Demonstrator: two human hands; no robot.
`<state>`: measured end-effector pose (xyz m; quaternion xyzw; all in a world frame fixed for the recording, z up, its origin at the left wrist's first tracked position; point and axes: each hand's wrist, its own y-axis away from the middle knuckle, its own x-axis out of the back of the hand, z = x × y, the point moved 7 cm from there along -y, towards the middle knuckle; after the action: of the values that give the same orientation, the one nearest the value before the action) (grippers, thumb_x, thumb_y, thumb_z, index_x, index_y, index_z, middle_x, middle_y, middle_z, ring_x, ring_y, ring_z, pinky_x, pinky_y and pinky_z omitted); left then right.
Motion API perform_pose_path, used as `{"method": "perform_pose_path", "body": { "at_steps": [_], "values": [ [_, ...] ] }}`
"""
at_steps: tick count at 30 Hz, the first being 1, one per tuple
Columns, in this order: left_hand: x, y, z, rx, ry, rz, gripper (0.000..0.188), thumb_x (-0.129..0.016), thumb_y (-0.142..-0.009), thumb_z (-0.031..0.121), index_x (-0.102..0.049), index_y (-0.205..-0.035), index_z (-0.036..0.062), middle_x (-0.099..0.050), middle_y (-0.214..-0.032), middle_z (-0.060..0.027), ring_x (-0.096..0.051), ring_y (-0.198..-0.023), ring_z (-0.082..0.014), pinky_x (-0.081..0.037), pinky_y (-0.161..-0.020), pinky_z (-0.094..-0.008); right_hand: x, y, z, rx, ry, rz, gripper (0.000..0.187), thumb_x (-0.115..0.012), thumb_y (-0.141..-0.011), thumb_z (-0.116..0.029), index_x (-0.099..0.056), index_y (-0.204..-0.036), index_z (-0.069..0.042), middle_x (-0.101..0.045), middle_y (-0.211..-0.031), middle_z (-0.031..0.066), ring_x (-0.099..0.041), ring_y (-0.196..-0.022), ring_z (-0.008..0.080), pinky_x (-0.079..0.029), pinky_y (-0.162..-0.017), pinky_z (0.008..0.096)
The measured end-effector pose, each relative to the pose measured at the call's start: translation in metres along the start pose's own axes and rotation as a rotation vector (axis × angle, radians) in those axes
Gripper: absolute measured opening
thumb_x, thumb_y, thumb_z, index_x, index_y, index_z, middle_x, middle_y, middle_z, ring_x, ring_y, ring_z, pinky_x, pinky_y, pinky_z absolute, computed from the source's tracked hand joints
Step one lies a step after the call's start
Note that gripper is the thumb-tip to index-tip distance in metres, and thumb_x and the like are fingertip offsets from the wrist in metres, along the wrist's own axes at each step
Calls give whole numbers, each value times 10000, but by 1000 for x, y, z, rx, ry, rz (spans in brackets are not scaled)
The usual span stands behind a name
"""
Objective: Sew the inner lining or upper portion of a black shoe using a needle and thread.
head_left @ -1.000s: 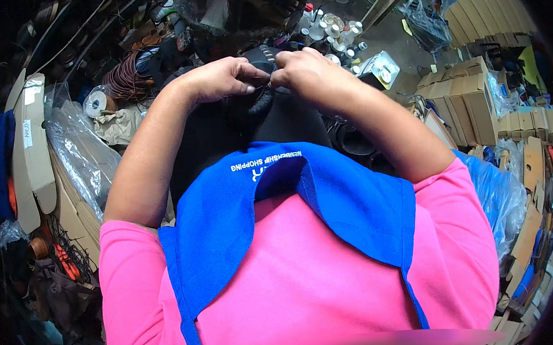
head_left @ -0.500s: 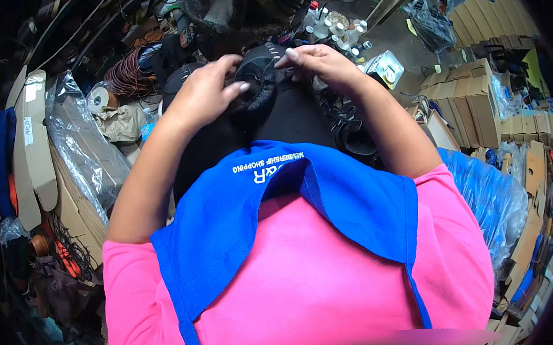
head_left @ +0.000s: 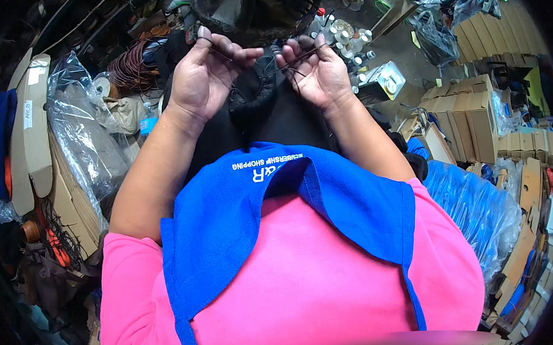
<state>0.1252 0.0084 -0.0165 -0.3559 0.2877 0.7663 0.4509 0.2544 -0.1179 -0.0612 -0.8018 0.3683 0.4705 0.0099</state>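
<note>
My left hand (head_left: pixel 201 85) is raised palm up, its fingers curled round a thin dark cord. Opposite it, my right hand (head_left: pixel 322 79) is also palm up, with the same cord (head_left: pixel 288 64) wound across its fingers and thumb. The cord appears to run between both hands over a black shoe-like piece (head_left: pixel 253 107) with a gathered, padded rim. That piece rests between my black-clad legs, and its far end is partly hidden in shadow and behind my fingers.
White bottles (head_left: pixel 344 33) and a clear-and-white container (head_left: pixel 383 81) stand ahead to the right. Cardboard boxes (head_left: pixel 467 108) and blue plastic-wrapped goods (head_left: pixel 465 204) lie at the right. Cardboard sheets (head_left: pixel 30 138), clear plastic film (head_left: pixel 80 116) and coiled brown cord (head_left: pixel 135 70) are at the left.
My hands have lifted away from the black piece and turned palm up. The dark cord now shows held and wound across the fingers.
</note>
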Motion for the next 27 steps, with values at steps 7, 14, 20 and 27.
{"method": "perform_pose_path", "body": {
  "at_steps": [7, 14, 20, 27],
  "values": [
    [56, -9, 20, 112, 13, 64, 415, -417, -972, 320, -389, -601, 134, -331, -503, 23, -309, -438, -110, -331, -558, -300, 6, 22, -7, -114, 181, -274, 457, -352, -979, -389, -358, -603, -128, -235, -503, -10, -235, -465, 136, -356, -616, 330],
    [90, 14, 96, 122, -1396, 150, 217, -609, -850, 206, -611, -974, 28, -632, -916, -95, -626, -875, -232, -484, -846, -337, 66, 28, -53, -163, 1002, -172, 320, -603, -877, -237, -557, -1118, -32, -605, -1102, 120, -569, -1042, 239, -421, -922, 369],
    [61, 54, 99, -526, -1707, 57, 372, -709, -699, 112, -632, -1060, 65, -590, -1082, -101, -552, -1049, -233, -421, -929, -339, 11, 17, -93, 193, 1548, -227, 526, -676, -817, -199, -491, -1295, -83, -591, -1040, 71, -544, -960, 143, -435, -846, 285],
    [-7, 38, -27, -266, -1853, -377, 293, -720, -706, 169, -601, -944, 45, -558, -949, -126, -580, -884, -342, -481, -755, -403, -73, -16, 4, -115, 2066, -654, 369, -678, -806, -385, -623, -930, -42, -552, -675, 8, -509, -651, 96, -433, -588, 290]
  ]
}}
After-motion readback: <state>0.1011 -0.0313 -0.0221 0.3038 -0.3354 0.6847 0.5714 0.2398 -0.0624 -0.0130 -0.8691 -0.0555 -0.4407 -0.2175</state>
